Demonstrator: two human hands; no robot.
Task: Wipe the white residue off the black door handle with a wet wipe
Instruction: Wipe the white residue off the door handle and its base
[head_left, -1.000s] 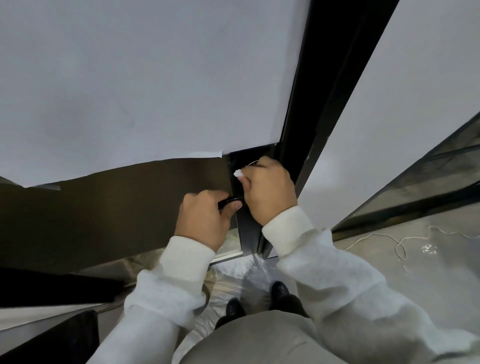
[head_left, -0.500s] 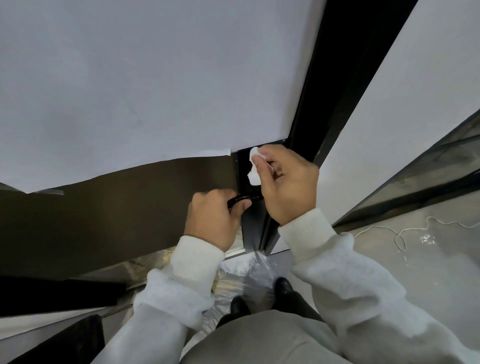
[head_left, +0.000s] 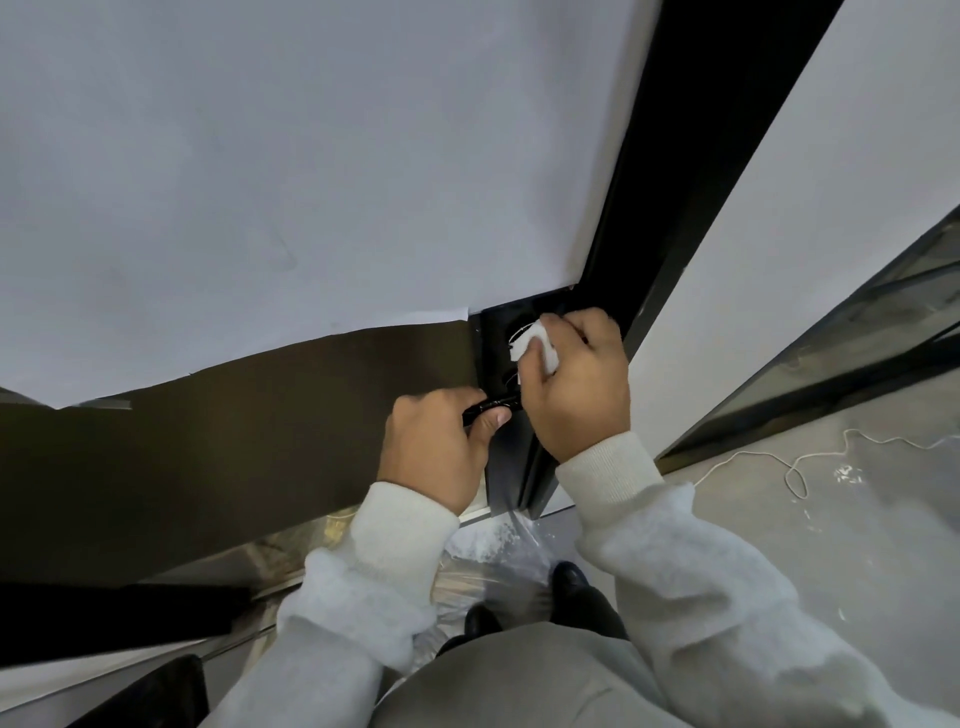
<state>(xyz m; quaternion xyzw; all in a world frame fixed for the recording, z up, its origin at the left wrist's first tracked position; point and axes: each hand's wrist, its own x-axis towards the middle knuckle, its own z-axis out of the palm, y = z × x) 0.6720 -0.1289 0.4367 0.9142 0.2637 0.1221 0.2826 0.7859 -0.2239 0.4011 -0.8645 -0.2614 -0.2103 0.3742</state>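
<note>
The black door handle (head_left: 500, 402) sticks out from the dark door edge, only a short glossy stretch of it showing between my hands. My left hand (head_left: 436, 447) is wrapped around its free end, thumb on top. My right hand (head_left: 576, 384) pinches a folded white wet wipe (head_left: 535, 345) and presses it against the black plate (head_left: 496, 338) just above the handle's base. A thin white ring mark shows on that plate beside the wipe. The handle's base is hidden behind my right hand.
A white sheet (head_left: 260, 182) covers the door's upper part, dark brown panel (head_left: 234, 426) below. A black frame (head_left: 691, 156) runs up to the right. On the floor lie a clear plastic sheet (head_left: 498, 551), a white cord (head_left: 769, 457) and my black shoes (head_left: 571, 577).
My right hand has lifted from the handle up onto the plate above it, and the wipe now shows more. My left hand kept its grip on the handle.
</note>
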